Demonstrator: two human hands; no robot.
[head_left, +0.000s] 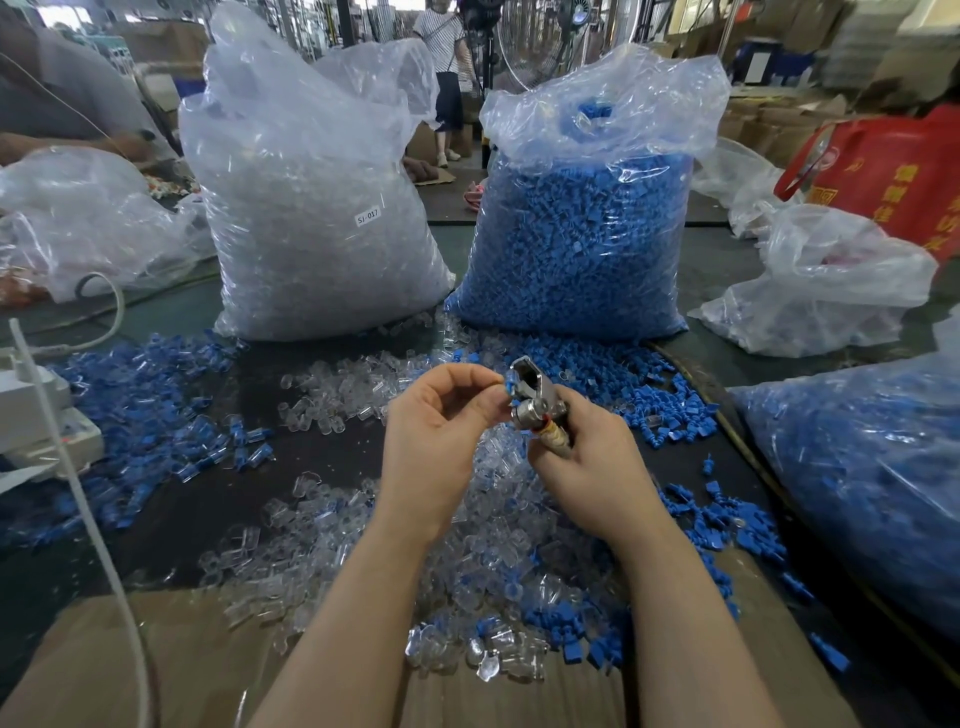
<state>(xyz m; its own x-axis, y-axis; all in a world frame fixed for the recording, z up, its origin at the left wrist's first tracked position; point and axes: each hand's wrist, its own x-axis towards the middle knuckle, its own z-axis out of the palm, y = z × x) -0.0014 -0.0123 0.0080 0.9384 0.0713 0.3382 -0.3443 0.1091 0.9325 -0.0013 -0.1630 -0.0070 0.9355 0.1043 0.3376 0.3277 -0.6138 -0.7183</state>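
A small white label (368, 215) on the large clear bag of transparent pieces (291, 156) reads "SJ-017", while the red bag (893, 156) carries yellow Chinese characters too cut off to read.

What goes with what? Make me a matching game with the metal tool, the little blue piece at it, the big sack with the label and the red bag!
Things:
1. tool
2. blue piece
3. labelled sack
4. red bag

Places and states:
A. full of clear pieces
B. gripped by the right hand
C. at the far right edge
D. pinched by the left hand

Pairs: 1-B, 2-D, 3-A, 4-C
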